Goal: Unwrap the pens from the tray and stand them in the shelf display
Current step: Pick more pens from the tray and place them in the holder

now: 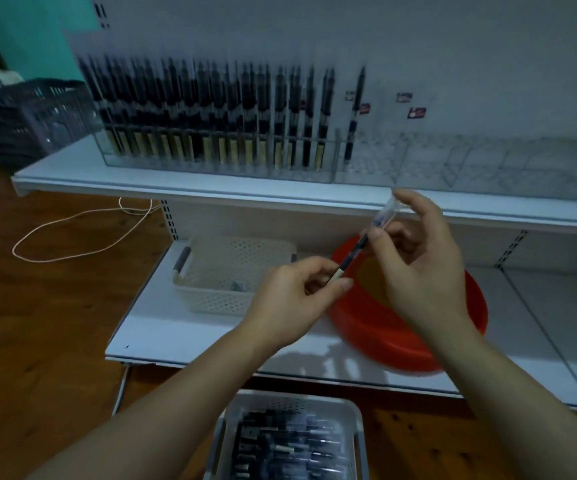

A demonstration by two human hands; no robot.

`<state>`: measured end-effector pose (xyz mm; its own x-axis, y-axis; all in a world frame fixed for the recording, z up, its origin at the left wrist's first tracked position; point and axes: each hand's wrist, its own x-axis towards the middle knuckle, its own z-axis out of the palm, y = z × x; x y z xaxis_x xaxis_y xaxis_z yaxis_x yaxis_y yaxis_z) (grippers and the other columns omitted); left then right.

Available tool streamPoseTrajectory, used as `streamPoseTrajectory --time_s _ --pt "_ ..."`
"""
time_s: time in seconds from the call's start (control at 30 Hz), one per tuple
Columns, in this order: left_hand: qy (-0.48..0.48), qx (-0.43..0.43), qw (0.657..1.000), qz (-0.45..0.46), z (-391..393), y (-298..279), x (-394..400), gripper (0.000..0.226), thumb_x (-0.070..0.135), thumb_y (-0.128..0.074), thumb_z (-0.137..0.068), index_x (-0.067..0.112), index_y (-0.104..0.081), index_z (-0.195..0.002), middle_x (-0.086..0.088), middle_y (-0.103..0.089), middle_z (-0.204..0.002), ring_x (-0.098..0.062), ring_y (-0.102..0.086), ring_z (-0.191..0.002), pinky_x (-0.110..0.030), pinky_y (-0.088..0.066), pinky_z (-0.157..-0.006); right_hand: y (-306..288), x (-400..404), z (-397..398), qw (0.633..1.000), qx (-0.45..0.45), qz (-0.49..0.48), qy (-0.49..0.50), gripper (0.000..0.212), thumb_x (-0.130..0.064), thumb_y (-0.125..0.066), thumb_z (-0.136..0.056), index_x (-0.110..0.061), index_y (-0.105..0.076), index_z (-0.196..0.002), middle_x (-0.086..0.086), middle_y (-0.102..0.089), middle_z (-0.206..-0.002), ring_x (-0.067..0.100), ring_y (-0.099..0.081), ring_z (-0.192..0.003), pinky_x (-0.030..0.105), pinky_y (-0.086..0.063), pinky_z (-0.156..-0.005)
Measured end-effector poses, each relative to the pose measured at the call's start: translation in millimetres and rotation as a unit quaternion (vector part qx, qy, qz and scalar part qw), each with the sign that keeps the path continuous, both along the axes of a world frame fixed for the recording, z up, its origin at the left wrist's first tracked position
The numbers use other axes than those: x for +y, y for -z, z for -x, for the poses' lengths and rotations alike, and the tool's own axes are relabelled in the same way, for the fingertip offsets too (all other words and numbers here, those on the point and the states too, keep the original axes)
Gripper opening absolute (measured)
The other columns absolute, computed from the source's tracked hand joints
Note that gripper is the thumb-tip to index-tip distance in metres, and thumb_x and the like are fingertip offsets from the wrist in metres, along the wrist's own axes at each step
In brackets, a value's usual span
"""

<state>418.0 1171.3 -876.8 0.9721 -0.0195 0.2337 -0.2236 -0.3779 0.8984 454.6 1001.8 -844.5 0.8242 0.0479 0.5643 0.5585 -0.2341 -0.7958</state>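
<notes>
My left hand [294, 296] pinches the pale lower end of a black pen [351, 254] held slanted in front of me. The fingers of my right hand [422, 265] pinch the clear wrapper [386, 214] around the pen's upper end. A white tray [349, 410] holding several wrapped pens sits on the floor at the bottom of the view. On the upper shelf a clear display [211, 164] holds several black pens standing upright, and its right compartments [488, 168] show no pens.
A white perforated basket [217, 299] and a red basin [401, 341] sit on the lower shelf under my hands. A grey crate [27, 119] stands at the far left. A white cord [72, 233] lies on the wooden floor.
</notes>
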Motion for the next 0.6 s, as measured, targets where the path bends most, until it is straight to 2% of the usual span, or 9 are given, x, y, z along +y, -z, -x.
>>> streamPoseTrajectory --time_s 0.13,0.2,0.27,0.33,0.47,0.53,0.6 --pt "-0.063 -0.151 0.986 -0.025 -12 -32 -10 0.019 0.044 -0.061 -0.093 0.029 -0.072 -0.098 0.012 -0.072 -0.08 -0.006 -0.068 -0.074 -0.03 -0.055 -0.069 -43 -3 -11 0.997 -0.054 -0.049 0.016 0.041 -0.012 -0.064 -0.098 -0.026 -0.05 -0.134 -0.004 -0.066 -0.078 0.019 -0.07 -0.082 0.043 -0.058 -0.079" --pt "-0.111 -0.222 0.967 -0.053 -17 -52 -14 0.016 0.037 -0.061 -0.094 0.025 -0.072 -0.098 0.012 -0.07 -0.08 -0.005 -0.066 -0.074 -0.027 -0.053 -0.066 -66 -6 -16 0.994 -0.083 -0.067 0.017 0.041 -0.009 -0.062 -0.099 -0.025 -0.047 -0.133 0.001 -0.067 -0.078 0.021 -0.072 -0.081 0.043 -0.059 -0.077" --pt "-0.147 -0.269 0.948 -0.082 -23 -69 -17 0.015 0.031 -0.061 -0.095 0.021 -0.07 -0.1 0.012 -0.069 -0.084 -0.006 -0.063 -0.078 -0.027 -0.052 -0.066 -88 -9 -22 0.992 -0.108 -0.07 0.019 0.04 -0.009 -0.06 -0.099 -0.024 -0.044 -0.134 0.004 -0.07 -0.081 0.019 -0.073 -0.08 0.037 -0.06 -0.076" --pt "-0.177 -0.305 0.929 -0.112 -31 -80 -19 0.02 0.027 -0.06 -0.095 0.014 -0.07 -0.106 0.007 -0.068 -0.097 -0.009 -0.061 -0.092 -0.028 -0.052 -0.077 -108 -13 -31 0.988 -0.137 -0.062 0.038 0.04 -0.012 -0.06 -0.1 -0.022 -0.044 -0.135 0.004 -0.069 -0.082 0.018 -0.072 -0.08 0.034 -0.06 -0.076" --pt "-0.206 -0.327 0.893 -0.233 -52 -90 -19 0.035 0.027 -0.053 -0.095 0.008 -0.066 -0.123 -0.003 -0.063 -0.124 -0.017 -0.052 -0.121 -0.025 -0.038 -0.104 -136 -14 -62 0.981 -0.164 -0.063 0.087 0.04 -0.02 -0.06 -0.099 -0.023 -0.046 -0.136 0.003 -0.069 -0.085 0.017 -0.071 -0.081 0.045 -0.059 -0.076" --pt "-0.2 -0.327 0.883 -0.272 -57 -89 -21 0.04 0.027 -0.051 -0.095 0.007 -0.063 -0.128 -0.004 -0.062 -0.131 -0.019 -0.051 -0.127 -0.03 -0.038 -0.108 -144 -11 -78 0.981 -0.159 -0.053 0.101 0.04 -0.021 -0.059 -0.099 -0.024 -0.047 -0.137 -0.001 -0.07 -0.085 0.014 -0.07 -0.08 0.045 -0.059 -0.077" --pt "-0.198 -0.326 0.873 -0.305 -60 -88 -23 0.041 0.025 -0.051 -0.094 0.007 -0.062 -0.129 -0.005 -0.062 -0.131 -0.021 -0.051 -0.128 -0.035 -0.04 -0.108 -147 -8 -90 0.982 -0.156 -0.033 0.105 0.04 -0.02 -0.06 -0.098 -0.024 -0.048 -0.137 -0.004 -0.07 -0.085 0.01 -0.069 -0.08 0.037 -0.058 -0.079"
